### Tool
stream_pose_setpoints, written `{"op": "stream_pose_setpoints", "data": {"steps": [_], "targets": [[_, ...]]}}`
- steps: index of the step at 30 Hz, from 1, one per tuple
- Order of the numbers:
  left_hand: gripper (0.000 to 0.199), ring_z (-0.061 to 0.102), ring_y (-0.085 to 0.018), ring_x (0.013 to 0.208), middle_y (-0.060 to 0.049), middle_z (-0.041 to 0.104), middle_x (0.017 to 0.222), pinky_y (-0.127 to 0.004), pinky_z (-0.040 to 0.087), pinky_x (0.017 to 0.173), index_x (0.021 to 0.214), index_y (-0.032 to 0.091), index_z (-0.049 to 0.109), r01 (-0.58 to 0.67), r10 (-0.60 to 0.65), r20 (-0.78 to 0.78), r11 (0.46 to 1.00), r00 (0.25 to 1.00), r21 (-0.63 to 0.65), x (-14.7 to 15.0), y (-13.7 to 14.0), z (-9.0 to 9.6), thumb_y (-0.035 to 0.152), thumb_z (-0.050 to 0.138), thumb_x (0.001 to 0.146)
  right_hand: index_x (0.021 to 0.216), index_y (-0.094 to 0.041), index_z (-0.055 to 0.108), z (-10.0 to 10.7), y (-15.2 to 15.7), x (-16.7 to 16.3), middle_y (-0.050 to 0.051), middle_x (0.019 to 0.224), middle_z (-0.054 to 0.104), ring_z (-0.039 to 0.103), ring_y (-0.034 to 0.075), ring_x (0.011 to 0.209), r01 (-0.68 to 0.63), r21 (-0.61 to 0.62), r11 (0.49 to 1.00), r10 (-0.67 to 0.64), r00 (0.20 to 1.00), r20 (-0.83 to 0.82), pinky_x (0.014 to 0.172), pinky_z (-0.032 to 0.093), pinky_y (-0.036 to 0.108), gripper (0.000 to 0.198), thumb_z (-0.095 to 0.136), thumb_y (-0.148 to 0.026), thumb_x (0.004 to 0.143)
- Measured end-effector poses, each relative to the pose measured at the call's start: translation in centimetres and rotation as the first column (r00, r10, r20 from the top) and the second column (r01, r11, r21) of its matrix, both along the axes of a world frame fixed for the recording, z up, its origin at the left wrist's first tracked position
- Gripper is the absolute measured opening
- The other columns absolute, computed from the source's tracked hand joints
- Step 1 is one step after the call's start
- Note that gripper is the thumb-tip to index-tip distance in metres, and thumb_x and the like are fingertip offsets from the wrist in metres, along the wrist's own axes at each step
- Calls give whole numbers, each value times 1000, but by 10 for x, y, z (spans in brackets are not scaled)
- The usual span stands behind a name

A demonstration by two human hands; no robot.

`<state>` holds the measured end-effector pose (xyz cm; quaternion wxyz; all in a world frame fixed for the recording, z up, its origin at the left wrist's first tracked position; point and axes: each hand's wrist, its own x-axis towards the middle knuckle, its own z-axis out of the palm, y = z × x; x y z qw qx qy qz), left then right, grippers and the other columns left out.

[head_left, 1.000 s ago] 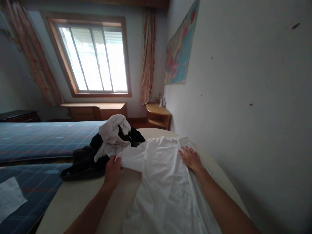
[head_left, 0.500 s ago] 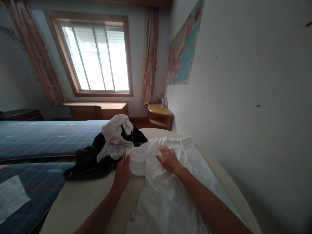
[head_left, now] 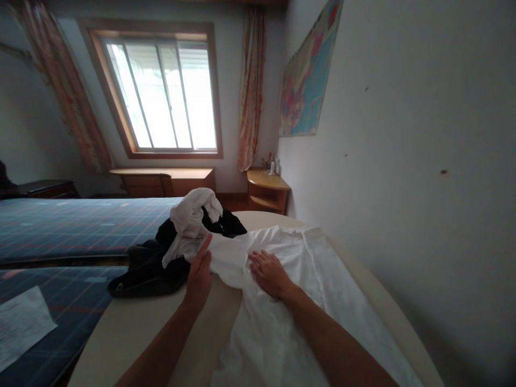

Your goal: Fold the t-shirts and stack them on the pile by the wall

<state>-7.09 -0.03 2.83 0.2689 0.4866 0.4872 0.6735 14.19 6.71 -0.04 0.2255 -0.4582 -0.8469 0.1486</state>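
A white shirt (head_left: 290,317) lies spread over the round table, its short sleeve stretched out to the left. At the end of that sleeve is my left hand (head_left: 198,279), turned on edge with its fingers straight and the thumb apart; it touches the cuff. My right hand (head_left: 271,275) rests palm down on the cloth near where sleeve and body meet, fingers extended. Just beyond my left hand sits a heap of clothes, a crumpled white garment (head_left: 191,217) on top of a black one (head_left: 151,269).
The cream round table (head_left: 201,344) has its curved edge close to the white wall (head_left: 403,226) on the right. To the left are blue plaid mattresses (head_left: 88,226), with a sheet of paper (head_left: 26,325) on the nearer one. A corner shelf (head_left: 268,180) stands behind.
The sleeve now lies flatter and wider. My left hand has shifted slightly, with its fingers straightened upward, while my right hand has slid a little left and nearer on the shirt.
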Motion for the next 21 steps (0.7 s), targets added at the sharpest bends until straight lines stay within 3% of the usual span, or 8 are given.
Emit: {"op": "stream_pose_setpoints", "data": {"steps": [2, 3, 7, 9, 12, 16, 19, 21], "targets": [[47, 37, -23, 144, -6, 45, 154, -39, 28, 121, 143, 22, 52, 142, -132, -288, 990, 948, 13, 11, -8, -1, 38, 41, 101, 126, -22, 64, 1, 5, 0, 9, 133, 64, 52, 25, 130, 9, -44, 999, -17, 983, -180, 112, 32, 44, 46, 29, -40, 103], [46, 34, -22, 146, -6, 43, 156, -39, 26, 122, 144, 23, 51, 239, -221, -428, 971, 876, -11, 18, -13, -3, 37, 38, 102, 121, -21, 65, 1, 8, 1, 9, 126, 68, 57, 23, 123, 18, -73, 997, -38, 957, -288, 108, 37, 40, 49, 26, -42, 103], [47, 24, -22, 150, -3, 35, 160, -45, 22, 123, 149, 28, 43, 492, -423, -795, 851, 434, -184, 40, -31, -11, 27, 39, 102, 116, -19, 65, 1, 16, 10, 9, 104, 74, 68, 23, 98, 73, -221, 972, -186, 817, -546, 89, 49, 35, 62, 21, -60, 100], [49, 25, -23, 150, -3, 37, 159, -47, 23, 123, 148, 28, 43, 509, -434, -847, 827, 308, -239, 42, -36, -10, 26, 46, 99, 118, -19, 64, 2, 16, 15, 9, 100, 74, 68, 24, 93, 83, -269, 960, -221, 812, -540, 85, 50, 36, 66, 23, -66, 97], [52, 31, -24, 147, -5, 42, 156, -48, 25, 122, 145, 26, 47, 441, -408, -862, 861, 301, -254, 34, -38, -7, 30, 56, 94, 127, -20, 60, 6, 11, 17, 8, 101, 74, 69, 24, 94, 64, -257, 964, -180, 870, -460, 87, 48, 35, 60, 45, -66, 91], [66, 31, -28, 147, -11, 38, 158, -47, 28, 121, 148, 20, 41, 341, -356, -862, 910, 360, -234, 10, -36, -10, 34, 63, 87, 121, -22, 65, 8, 5, 12, 5, 93, 74, 67, 25, 95, 150, -118, 982, -180, 933, -312, 92, 45, 36, 47, 72, -35, 76], [85, 27, -33, 148, -16, 30, 160, -53, 26, 120, 154, 17, 30, 294, -409, -847, 902, 340, -318, -7, -34, -21, 37, 69, 81, 103, -21, 72, 9, 12, 10, 4, 84, 73, 67, 21, 83, 173, -176, 969, -231, 886, -401, 83, 47, 32, 28, 64, -22, 76], [89, 27, -35, 148, -17, 32, 159, -55, 25, 120, 155, 16, 28, 240, -431, -835, 899, 342, -366, -12, -31, -28, 39, 71, 80, 108, -20, 69, 11, 21, 15, 5, 86, 72, 66, 18, 75, 172, -246, 954, -280, 805, -524, 73, 49, 29, 32, 58, -24, 78]]}}
